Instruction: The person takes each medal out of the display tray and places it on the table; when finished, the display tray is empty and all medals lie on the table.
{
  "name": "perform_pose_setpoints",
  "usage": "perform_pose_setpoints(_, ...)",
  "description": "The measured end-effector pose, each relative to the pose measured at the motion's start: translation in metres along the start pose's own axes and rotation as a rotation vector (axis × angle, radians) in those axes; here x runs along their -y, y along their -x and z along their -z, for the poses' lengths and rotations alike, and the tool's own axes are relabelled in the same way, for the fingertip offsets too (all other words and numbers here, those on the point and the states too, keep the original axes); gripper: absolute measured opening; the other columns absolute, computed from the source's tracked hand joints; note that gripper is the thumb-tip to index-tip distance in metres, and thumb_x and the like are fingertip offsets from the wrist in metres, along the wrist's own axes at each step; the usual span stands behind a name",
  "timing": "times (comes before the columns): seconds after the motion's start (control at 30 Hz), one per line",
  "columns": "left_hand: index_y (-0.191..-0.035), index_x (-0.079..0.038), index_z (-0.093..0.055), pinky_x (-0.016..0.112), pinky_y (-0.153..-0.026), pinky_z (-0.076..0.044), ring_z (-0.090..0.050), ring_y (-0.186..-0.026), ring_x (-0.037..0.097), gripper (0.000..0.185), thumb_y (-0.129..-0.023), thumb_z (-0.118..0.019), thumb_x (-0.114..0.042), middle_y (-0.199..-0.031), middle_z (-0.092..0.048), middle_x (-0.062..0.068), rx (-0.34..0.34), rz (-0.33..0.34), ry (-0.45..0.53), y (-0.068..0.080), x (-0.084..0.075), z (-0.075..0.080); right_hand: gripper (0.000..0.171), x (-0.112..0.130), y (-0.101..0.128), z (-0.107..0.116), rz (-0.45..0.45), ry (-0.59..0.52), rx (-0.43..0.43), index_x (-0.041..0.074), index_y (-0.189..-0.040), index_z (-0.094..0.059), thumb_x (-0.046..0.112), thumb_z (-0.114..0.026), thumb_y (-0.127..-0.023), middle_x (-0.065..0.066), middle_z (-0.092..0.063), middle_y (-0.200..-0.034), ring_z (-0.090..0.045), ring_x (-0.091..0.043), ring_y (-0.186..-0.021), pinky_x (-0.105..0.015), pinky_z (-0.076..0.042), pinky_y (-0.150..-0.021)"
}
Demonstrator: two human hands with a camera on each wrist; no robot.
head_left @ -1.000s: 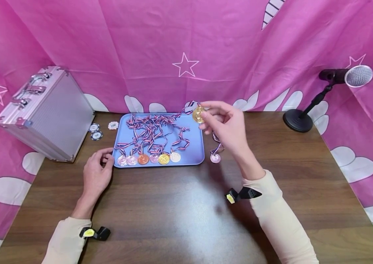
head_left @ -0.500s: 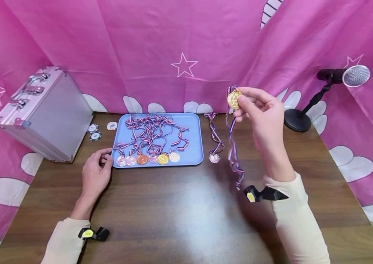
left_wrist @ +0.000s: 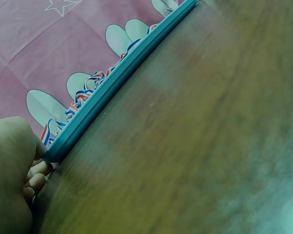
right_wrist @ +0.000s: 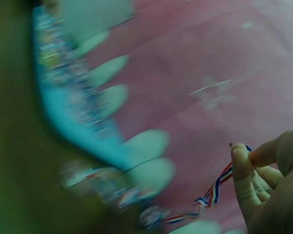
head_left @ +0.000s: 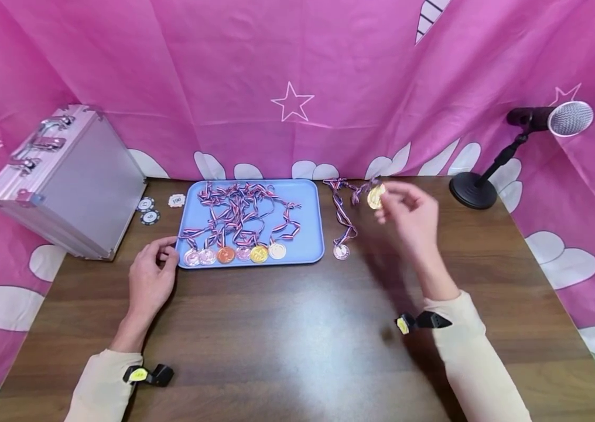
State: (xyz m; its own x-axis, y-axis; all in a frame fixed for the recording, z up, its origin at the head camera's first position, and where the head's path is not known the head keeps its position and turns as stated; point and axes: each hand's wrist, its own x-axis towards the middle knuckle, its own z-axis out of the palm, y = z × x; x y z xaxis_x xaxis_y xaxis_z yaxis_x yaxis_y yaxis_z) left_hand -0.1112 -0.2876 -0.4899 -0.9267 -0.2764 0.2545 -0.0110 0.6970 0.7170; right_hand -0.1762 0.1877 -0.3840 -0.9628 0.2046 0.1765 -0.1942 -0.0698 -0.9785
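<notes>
Between thumb and fingers, my right hand [head_left: 412,214] pinches a gold medal [head_left: 376,197] right of the blue tray [head_left: 305,225]. Its striped ribbon [right_wrist: 219,187] trails to the left in the head view. A silver-coloured medal [head_left: 341,252] lies on the table, ribbon stretched out behind it, between the tray and that hand. My left hand [head_left: 152,272] grips the tray's near left corner, thumb and curled fingers at the rim [left_wrist: 63,146]. Along the tray's front lie several medals, among them a bronze one [head_left: 226,255] and a gold-coloured one [head_left: 259,254], their tangled ribbons behind.
A silver aluminium case [head_left: 81,181] stands at the left, with poker chips [head_left: 150,217] between it and the tray. At the back right is a microphone [head_left: 568,119] on a black stand [head_left: 474,190]. A pink curtain [head_left: 224,76] hangs behind the wooden table [head_left: 276,351].
The right hand has carried the gold medal from above the tray's back right corner to the right, then lowered it; its ribbon now trails leftward. The left hand stays at the tray.
</notes>
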Motion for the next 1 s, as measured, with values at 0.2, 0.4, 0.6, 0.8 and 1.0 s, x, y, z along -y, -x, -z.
perform_pose_setpoints(0.2,-0.136,0.002,-0.073,0.043,-0.087,-0.037,-0.057,-0.1,0.031,0.033,-0.108,-0.06,-0.01,-0.108,-0.068,0.021,0.011,0.003,-0.011,-0.001,0.0,0.001,0.024,-0.061,0.026,0.015,-0.171,0.163,0.068,-0.019,-0.122,-0.07,-0.009,-0.071,-0.101,0.001,-0.076,-0.08,-0.071,-0.007,-0.06,-0.023,-0.06,-0.059)
perform_pose_setpoints(0.4,-0.136,0.002,-0.072,0.042,-0.088,-0.036,-0.057,-0.101,0.031,0.033,-0.108,-0.06,-0.01,-0.109,-0.068,0.02,0.012,0.012,-0.012,-0.001,0.001,-0.001,0.019,-0.087,0.041,0.021,-0.139,0.38,0.112,-0.012,-0.115,-0.076,-0.004,-0.076,-0.098,-0.012,-0.079,-0.081,-0.069,0.0,-0.059,-0.018,-0.055,-0.055)
perform_pose_setpoints(0.6,-0.137,0.002,-0.072,0.044,-0.088,-0.037,-0.057,-0.102,0.033,0.034,-0.109,-0.059,-0.012,-0.111,-0.068,0.021,0.02,0.023,-0.019,-0.001,-0.001,0.0,0.017,-0.095,0.046,0.022,0.044,0.707,0.078,0.003,-0.104,-0.086,0.008,-0.09,-0.088,-0.011,-0.078,-0.084,-0.066,-0.005,-0.07,-0.018,-0.045,-0.069)
perform_pose_setpoints(0.8,-0.138,0.001,-0.072,0.045,-0.089,-0.037,-0.056,-0.102,0.034,0.034,-0.109,-0.059,-0.013,-0.11,-0.067,0.022,0.023,0.018,-0.009,-0.002,-0.003,0.0,0.017,-0.1,0.046,0.023,0.142,0.774,0.078,0.006,-0.098,-0.088,0.013,-0.096,-0.085,-0.011,-0.074,-0.083,-0.067,-0.026,-0.081,-0.029,-0.043,-0.074)
perform_pose_setpoints(1.0,-0.139,0.002,-0.071,0.044,-0.09,-0.036,-0.055,-0.102,0.033,0.035,-0.11,-0.058,-0.013,-0.111,-0.067,0.021,0.027,0.036,-0.017,0.0,-0.001,0.001,0.015,-0.102,0.047,0.022,0.157,0.764,0.082,0.007,-0.096,-0.088,0.013,-0.095,-0.086,-0.009,-0.074,-0.083,-0.065,-0.022,-0.077,-0.022,-0.041,-0.072)
